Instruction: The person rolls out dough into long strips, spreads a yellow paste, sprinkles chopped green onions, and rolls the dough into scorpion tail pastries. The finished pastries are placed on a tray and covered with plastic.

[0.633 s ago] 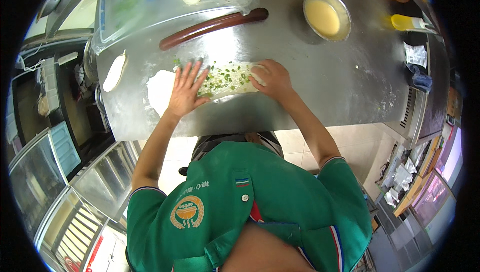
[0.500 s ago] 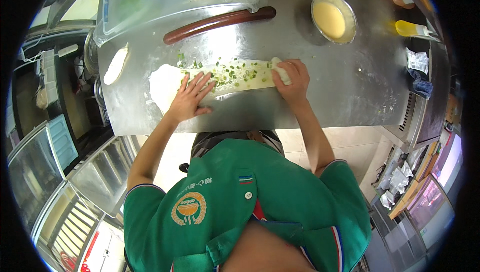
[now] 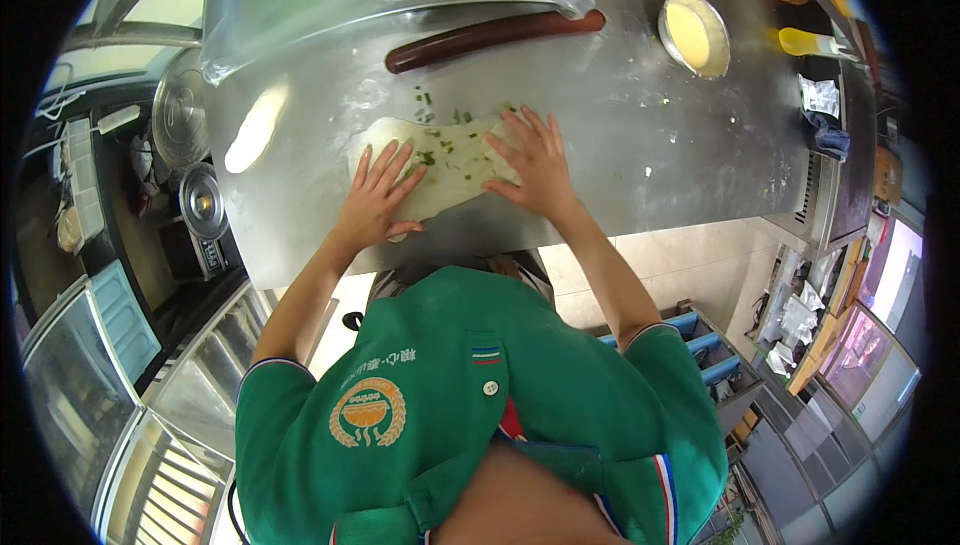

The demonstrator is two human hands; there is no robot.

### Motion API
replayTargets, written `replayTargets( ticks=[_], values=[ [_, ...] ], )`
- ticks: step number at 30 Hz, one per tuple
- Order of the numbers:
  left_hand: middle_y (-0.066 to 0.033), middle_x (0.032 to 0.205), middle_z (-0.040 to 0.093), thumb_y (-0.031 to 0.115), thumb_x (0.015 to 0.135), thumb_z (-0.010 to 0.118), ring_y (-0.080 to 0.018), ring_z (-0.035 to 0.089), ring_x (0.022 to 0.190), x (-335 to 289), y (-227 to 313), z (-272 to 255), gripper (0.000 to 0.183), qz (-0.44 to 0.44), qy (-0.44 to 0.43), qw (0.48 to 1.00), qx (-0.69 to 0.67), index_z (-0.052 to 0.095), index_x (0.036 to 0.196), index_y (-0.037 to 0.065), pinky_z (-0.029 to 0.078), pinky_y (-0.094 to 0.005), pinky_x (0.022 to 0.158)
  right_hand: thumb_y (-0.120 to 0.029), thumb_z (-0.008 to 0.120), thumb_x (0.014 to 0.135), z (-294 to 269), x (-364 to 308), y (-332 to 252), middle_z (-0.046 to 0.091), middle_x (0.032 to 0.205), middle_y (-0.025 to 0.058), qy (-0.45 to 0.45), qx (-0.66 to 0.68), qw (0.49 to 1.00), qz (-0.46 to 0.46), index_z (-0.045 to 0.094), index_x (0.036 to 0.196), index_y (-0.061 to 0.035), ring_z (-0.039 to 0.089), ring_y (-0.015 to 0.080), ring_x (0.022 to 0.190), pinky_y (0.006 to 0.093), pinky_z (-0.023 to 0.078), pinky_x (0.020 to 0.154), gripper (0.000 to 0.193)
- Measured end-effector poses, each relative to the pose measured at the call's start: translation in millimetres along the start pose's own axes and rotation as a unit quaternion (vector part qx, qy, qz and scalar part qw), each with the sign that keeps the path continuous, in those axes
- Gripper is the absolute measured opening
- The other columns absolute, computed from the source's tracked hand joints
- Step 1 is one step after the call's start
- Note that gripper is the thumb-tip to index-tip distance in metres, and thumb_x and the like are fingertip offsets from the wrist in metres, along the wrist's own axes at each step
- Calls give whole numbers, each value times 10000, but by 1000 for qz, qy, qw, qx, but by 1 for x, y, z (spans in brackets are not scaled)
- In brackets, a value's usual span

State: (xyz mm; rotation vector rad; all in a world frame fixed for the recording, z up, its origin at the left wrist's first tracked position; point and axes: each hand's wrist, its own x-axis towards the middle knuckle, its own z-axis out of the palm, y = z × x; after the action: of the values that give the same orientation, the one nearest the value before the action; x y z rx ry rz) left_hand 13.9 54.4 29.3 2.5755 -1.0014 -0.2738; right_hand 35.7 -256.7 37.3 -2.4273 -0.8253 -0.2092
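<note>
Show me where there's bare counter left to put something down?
Bare steel counter lies right of the right hand, below the bowl of batter. A smaller patch sits between the dough and the rolling pin. It is crowded under both hands, left hand included.

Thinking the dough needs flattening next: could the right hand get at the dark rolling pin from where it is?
Probably yes: the right hand lies on the dough, and bare steel counter separates it from the rolling pin.
</note>
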Motion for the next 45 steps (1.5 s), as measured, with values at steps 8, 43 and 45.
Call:
replayTargets(
  ticks=[8,43,45],
  values=[
    [-213,1553,243,615,750,668,-396,230,1432,62,-18,10,950,-72,131,989,-19,367,1472,77,170,-524,1175,-170,753,731,4,26,-21,589,1082,69,133,6,991,31,663,1014,-131,605,294,915,393,526,796,300],
    [-233,1378,489,55,910,490,-415,493,1242,-26,-21,18,540,-150,246,894,-342,384,1439,28,403,-434,1038,-159,754,718,112,64,-106,536,1291,139,-37,134,990,13,622,1181,-96,530,363,1178,449,451,976,486],
    [-223,1407,464,42,896,510,-404,463,1277,-29,-17,11,565,-152,235,891,-358,371,1443,23,375,-452,1067,-93,730,714,99,69,-113,591,1207,139,-8,191,978,79,634,1140,-67,577,325,1104,380,488,917,437]
  ],
)
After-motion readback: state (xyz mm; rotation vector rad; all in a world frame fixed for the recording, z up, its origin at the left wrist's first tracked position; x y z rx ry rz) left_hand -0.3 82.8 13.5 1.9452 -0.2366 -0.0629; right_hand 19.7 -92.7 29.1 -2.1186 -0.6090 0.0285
